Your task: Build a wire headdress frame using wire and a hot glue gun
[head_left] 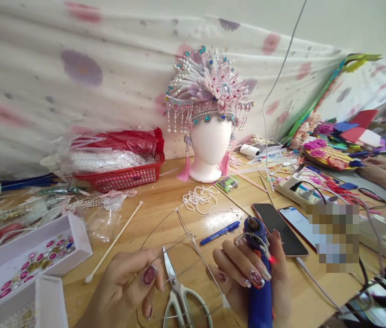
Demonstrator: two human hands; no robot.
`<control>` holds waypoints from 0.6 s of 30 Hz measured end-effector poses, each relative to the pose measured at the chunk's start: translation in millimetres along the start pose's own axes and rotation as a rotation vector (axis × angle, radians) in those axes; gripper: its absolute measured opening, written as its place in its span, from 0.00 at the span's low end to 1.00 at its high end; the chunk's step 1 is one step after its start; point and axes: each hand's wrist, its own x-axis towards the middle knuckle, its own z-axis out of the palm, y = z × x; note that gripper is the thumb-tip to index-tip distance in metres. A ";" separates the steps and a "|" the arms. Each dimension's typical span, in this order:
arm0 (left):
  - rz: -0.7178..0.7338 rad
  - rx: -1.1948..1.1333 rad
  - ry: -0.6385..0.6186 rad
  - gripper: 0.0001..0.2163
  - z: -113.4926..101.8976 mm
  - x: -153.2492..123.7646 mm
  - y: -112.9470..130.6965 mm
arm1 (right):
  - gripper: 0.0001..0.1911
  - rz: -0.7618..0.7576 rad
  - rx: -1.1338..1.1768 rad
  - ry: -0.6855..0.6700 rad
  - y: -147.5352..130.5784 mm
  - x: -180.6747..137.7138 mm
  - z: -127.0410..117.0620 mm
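Observation:
My right hand (247, 269) is wrapped around a blue hot glue gun (260, 296), its nozzle dark and trailing dried glue strings, a red light glowing on its side. Thumb and finger of my left hand (133, 278) pinch a thin wire frame (196, 248) of bent loops, which spans the space between my hands. Its right end passes close by my right hand; whether that hand touches it I cannot tell. Under the wire lie scissors (179, 291) with pale handles. A blue pen (220, 232) and a heap of pearl string (199, 199) lie beyond.
A pink beaded headdress (213, 86) sits on a white foam head (211, 141). At left stand a red basket (127, 178) and a white box (76, 228) of gems. Two phones (278, 228) and a power strip (295, 191) lie right. Another person's hands (377, 171) work at far right.

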 end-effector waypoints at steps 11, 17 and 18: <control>0.058 0.112 0.088 0.29 13.0 0.8 6.9 | 0.25 -0.072 -1.274 0.701 -62.7 -7.9 -52.6; -0.067 0.199 0.225 0.30 15.6 -2.6 13.1 | 0.24 -0.032 -1.573 0.622 -54.6 -18.2 -77.0; -0.061 0.201 0.232 0.31 16.4 -1.8 15.7 | 0.24 -0.056 -1.599 0.649 -54.5 -19.4 -81.1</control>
